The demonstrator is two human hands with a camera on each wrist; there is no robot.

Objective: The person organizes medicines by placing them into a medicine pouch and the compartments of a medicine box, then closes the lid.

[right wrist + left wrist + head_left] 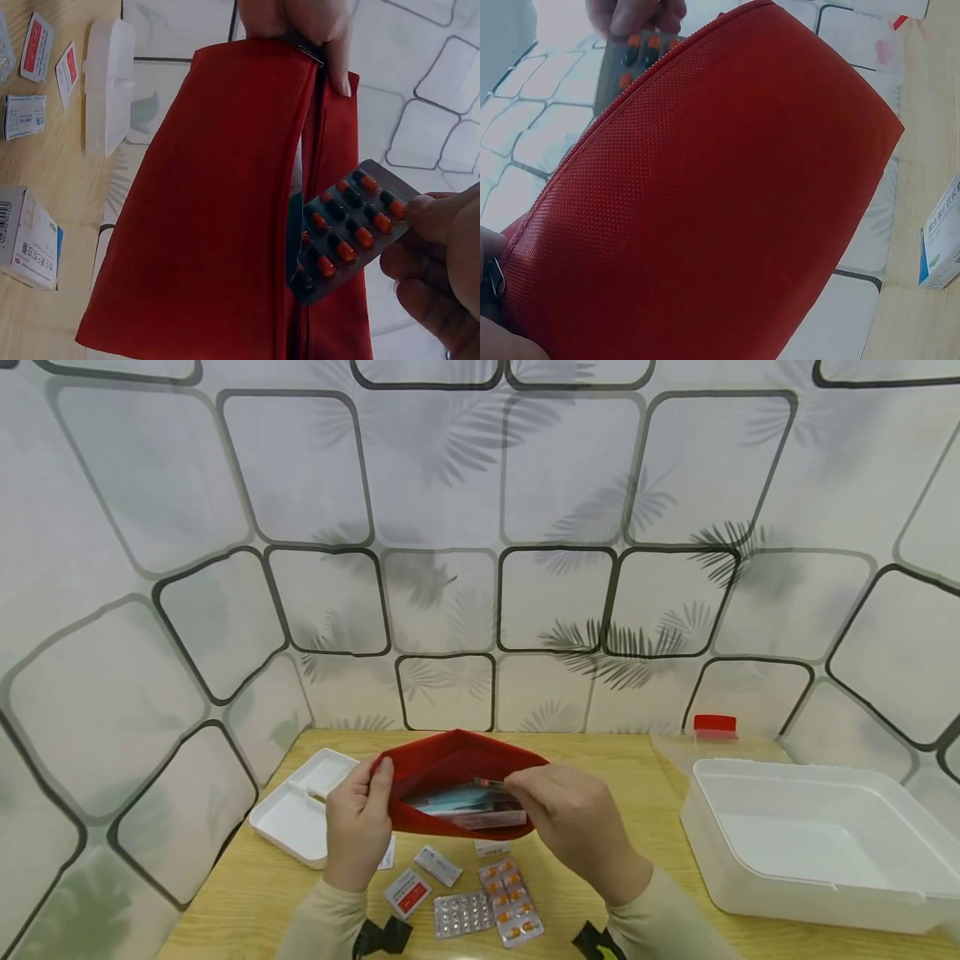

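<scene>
A red zippered pouch (461, 752) is held up over the table with its mouth gaping. My left hand (360, 818) grips its left end, thumb over the rim near the zipper pull. Between thumb and fingers, my right hand (577, 818) pinches a blister pack of orange and dark green capsules (352, 225). The pack's lower end sits inside the pouch mouth in the right wrist view. A white box (491, 819) and light blue packets (450, 799) show inside the pouch in the head view.
On the wooden table (247, 893) lie small medicine boxes (407, 893), a blister pack of orange capsules (512, 902) and a silver blister pack (462, 914). A white tray (288, 810) stands left; a large white bin (810, 889) stands right, with a red-clasped clear lid (715, 727) behind it.
</scene>
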